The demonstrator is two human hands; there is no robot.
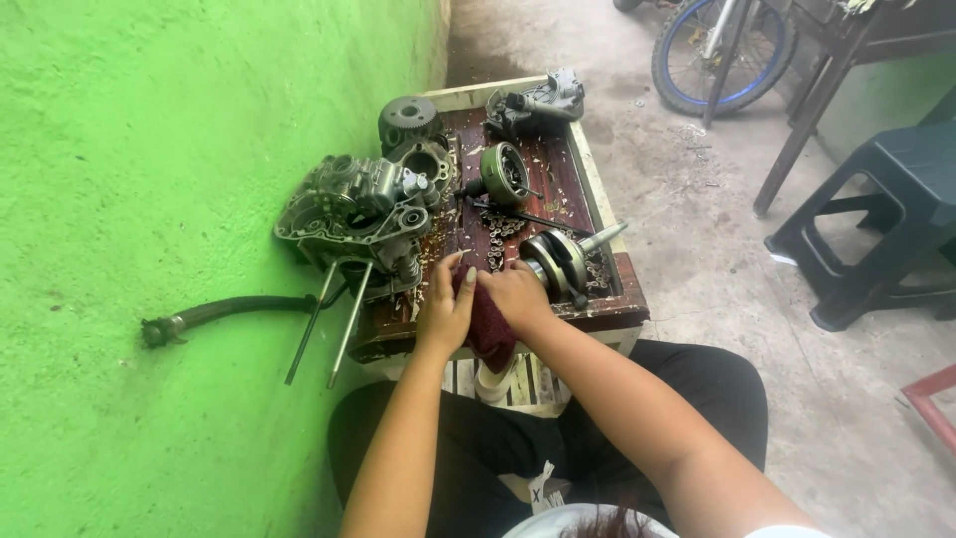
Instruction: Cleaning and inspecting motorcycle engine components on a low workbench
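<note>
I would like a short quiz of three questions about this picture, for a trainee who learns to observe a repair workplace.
1. True or false: both hands touch the dark red cloth.
2. Which thing lies just right of the right hand on the low wooden tray table?
A. a blue plastic bucket
B. a grey metal crankshaft with a round flywheel
C. a yellow hammer
3. Fill the gap: the big grey metal engine case stands at the table's left edge, against the ____ wall.

Key:
1. True. The left hand and the right hand both rest on it.
2. B
3. green
</note>
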